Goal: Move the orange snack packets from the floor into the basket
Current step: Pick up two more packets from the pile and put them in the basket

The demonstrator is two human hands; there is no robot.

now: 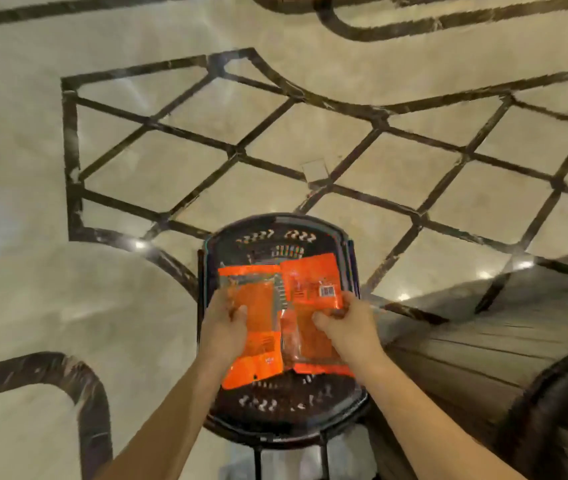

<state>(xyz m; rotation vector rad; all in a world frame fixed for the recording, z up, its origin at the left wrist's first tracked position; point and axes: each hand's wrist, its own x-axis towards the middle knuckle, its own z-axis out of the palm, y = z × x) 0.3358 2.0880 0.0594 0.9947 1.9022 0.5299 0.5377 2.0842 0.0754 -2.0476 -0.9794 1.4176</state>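
Both hands are clamped onto orange snack packets over the basket. The left hand (225, 325) has its thumb on top of the left packet (258, 327), fingers curled under its left edge. The right hand (346, 325) pinches the right packet (313, 289) the same way, thumb pressed down near the barcode (327, 291). The two packets sit side by side and overlap a bit in the middle, with a clear-ish wrapper strip showing between them. There may be more than two in the bunch, can't really tell from the blur.

The basket (275, 233) is dark, with slotted holes at its near and far ends, and the packets are right above or inside its opening; whether they're touching the bottom, I can't say. It looks like it's perched on a dark stand (258, 459) with thin legs. Underneath is a glossy cream marble floor (396, 178) with dark diamond-pattern inlay. A grey striped surface (483, 334) sits off to the right.
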